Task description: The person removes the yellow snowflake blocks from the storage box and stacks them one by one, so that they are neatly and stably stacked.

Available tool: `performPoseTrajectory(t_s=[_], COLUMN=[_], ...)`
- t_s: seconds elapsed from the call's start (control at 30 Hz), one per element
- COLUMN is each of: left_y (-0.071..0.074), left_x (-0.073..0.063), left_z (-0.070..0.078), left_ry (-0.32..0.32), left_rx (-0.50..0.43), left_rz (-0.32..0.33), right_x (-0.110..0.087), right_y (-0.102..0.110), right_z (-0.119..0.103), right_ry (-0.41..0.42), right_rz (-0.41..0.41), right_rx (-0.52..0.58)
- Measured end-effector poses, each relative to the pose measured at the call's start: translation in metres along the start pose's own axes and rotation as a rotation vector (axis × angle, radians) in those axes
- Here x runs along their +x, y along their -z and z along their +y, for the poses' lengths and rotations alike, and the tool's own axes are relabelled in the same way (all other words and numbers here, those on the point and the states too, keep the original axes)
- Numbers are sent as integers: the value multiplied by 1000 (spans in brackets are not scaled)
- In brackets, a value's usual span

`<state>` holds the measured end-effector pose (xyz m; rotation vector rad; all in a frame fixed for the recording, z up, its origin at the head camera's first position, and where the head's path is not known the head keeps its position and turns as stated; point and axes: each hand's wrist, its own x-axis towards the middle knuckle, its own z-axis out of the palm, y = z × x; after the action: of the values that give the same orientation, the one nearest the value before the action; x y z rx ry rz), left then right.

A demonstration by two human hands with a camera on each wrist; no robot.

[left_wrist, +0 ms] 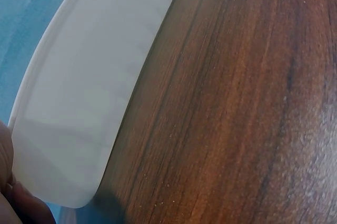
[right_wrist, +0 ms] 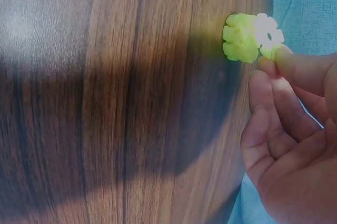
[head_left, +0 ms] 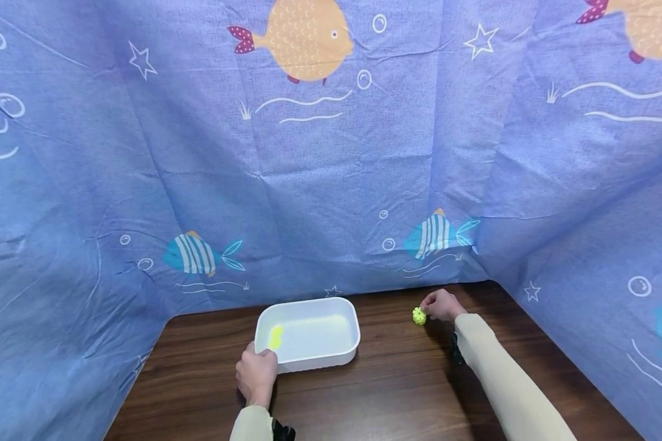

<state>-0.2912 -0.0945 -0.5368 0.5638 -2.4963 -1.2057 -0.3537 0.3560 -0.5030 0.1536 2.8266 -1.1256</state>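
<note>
My left hand [head_left: 256, 371] grips the near left corner of a white plastic tray [head_left: 319, 364]; the left wrist view shows the tray's side wall [left_wrist: 95, 77] close up, with thumb and fingertips at its edge. Inside the tray, toward its left end, lies a flat yellow-green shape [head_left: 276, 337]. Over at the right, my right hand [head_left: 442, 305] pinches a yellow-green flower-shaped plastic piece [right_wrist: 269, 30] between thumb and finger. A second such piece [right_wrist: 240, 39] overlaps it in the right wrist view, farther from the fingers. Its other fingers are curled below.
The dark wood table [head_left: 386, 392] carries the tray left of centre. A blue cloth curtain [head_left: 331, 202] printed with fish stands behind the table and along both sides. The right arm casts a shadow over the wood.
</note>
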Motion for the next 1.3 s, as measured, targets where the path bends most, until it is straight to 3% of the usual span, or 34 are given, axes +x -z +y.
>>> performPoseTrajectory(t_s=[0.53, 0.9, 1.3], left_y=[0, -1, 0], left_x=[-1, -2, -2], left_z=[1, 0, -1], left_ry=[10, 5, 5], left_rx=[-12, -18, -16], left_rz=[-9, -9, -20], right_x=[-1, -2, -4], right_y=[-6, -10, -13], right_z=[7, 8, 8], right_ry=[-1, -17, -24], right_rz=[81, 48, 66], right_rx=[-45, -68, -54])
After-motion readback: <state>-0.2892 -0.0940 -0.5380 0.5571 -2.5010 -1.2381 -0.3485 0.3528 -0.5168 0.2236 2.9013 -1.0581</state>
